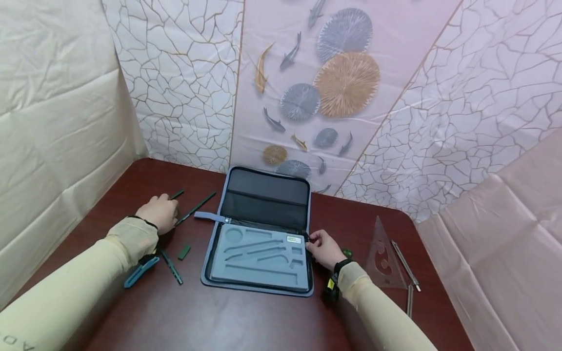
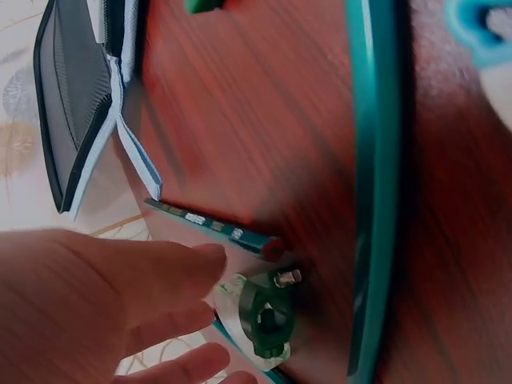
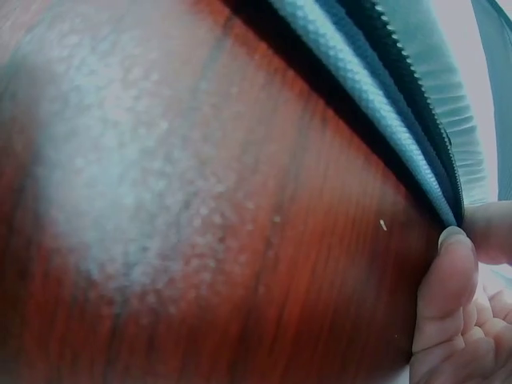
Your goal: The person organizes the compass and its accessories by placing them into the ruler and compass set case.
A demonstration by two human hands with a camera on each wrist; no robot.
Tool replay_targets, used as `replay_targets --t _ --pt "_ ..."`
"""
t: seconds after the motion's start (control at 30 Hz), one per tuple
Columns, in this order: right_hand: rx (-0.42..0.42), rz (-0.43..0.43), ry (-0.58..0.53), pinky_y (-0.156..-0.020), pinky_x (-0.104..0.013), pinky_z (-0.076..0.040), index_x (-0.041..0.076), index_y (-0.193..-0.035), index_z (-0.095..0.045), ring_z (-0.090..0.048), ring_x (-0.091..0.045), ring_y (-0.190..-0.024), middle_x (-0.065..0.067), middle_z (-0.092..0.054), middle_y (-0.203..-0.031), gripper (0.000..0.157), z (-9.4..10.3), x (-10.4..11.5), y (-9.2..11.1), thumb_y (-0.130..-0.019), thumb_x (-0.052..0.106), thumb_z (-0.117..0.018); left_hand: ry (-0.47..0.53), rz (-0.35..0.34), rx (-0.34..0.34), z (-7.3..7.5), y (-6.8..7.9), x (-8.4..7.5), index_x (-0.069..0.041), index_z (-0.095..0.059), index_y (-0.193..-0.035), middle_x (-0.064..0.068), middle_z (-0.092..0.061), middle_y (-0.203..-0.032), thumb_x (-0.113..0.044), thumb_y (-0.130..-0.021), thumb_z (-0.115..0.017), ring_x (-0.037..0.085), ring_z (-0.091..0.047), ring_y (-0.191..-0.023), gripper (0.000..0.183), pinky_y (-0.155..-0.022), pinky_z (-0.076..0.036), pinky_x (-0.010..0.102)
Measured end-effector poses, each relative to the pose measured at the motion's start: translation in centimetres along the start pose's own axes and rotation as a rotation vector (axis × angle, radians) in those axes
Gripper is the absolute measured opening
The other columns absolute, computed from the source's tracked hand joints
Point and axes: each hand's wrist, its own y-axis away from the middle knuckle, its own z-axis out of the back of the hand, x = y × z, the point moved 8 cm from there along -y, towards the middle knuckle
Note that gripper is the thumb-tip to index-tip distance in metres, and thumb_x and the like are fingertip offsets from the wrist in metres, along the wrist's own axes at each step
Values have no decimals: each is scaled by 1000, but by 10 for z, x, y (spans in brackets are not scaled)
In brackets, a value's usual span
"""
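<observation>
Zip case (image 1: pixel 263 209): mid-table, lid folded back against the patterned backdrop, grey insert (image 1: pixel 219 265) face up with its recesses visible. Print on the white label (image 1: pixel 294 240) too small to read.

Right hand (image 1: pixel 326 249): at the case's right side; thumb and a finger pinch the case edge (confirmed in right wrist view). The other fingers are partly cut off there. Right wrist covers part of a black-and-yellow object (image 1: pixel 331 290), identity uncertain, and a small green item (image 1: pixel 347 253) beside it.

Left hand (image 1: pixel 160 213): above the table, left of the case. Left wrist view shows thumb and fingers loosely extended, tips near a clear-and-green piece (image 2: pixel 266 320) with a metal bit; contact cannot be judged. From the head, the hand hides that piece. A dark green stick (image 1: pixel 195 208) runs past the fingers towards the case strap (image 1: pixel 206 215).

Below the left hand: green block (image 1: pixel 184 252), patterned stick (image 1: pixel 171 267) and blue tool (image 1: pixel 142 272), the last partly behind the sleeve.

Far right: clear triangle (image 1: pixel 381 263), edges faint against the wood; slim metallic item (image 1: pixel 406 265) beside it. Another below is partly covered by the right sleeve.
</observation>
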Motion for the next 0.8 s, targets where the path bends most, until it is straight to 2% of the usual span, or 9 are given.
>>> replay_targets --t 0.2,0.33,0.47,0.57,0.7,0.8 --pt "-28 4 13 -58 -32 -45 8 -114 -51 -54 -20 -64 -8 -51 -82 24 0 1 1 -96 20 -61 12 -15 -5 0 3 0 1 -63 -111 22 -55 -101 -11 -88 -70 40 -52 -91 27 -76 -46 52" --pt "-32 -8 19 -58 -31 -44 10 -113 -51 -54 -20 -65 -8 -52 -83 23 0 2 1 -96 21 -61 20 -20 -8 -1 1 4 -1 -65 -110 22 -55 -101 -10 -88 -69 40 -52 -90 24 -76 -46 52" --pt "-33 11 26 -59 -32 -41 8 -114 -50 -52 -20 -67 -8 -52 -83 24 -1 3 -1 -97 21 -60 3 -29 -4 -2 -4 6 -4 -70 -102 19 -58 -96 -8 -90 -65 38 -56 -86 14 -75 -48 50" --pt "-35 -1 36 -59 -32 -39 8 -114 -50 -50 -21 -68 -7 -50 -82 24 -1 -1 -1 -97 21 -60 0 -45 7 -1 -7 0 -5 -72 -95 16 -60 -90 -7 -91 -62 34 -59 -81 11 -72 -50 46" --pt "-46 -9 39 -59 -33 -39 9 -114 -50 -49 -21 -68 -7 -50 -82 24 0 -4 0 -96 21 -60 -9 -72 -24 3 -6 -8 -6 -71 -79 12 -60 -78 -2 -90 -59 30 -60 -71 17 -65 -50 43" --pt "-40 -2 38 -59 -32 -40 10 -113 -50 -50 -20 -68 -6 -51 -82 23 -3 -3 0 -96 21 -60 -25 -88 -46 4 -1 -7 -8 -66 -69 8 -59 -70 0 -89 -58 26 -59 -65 23 -62 -50 42"
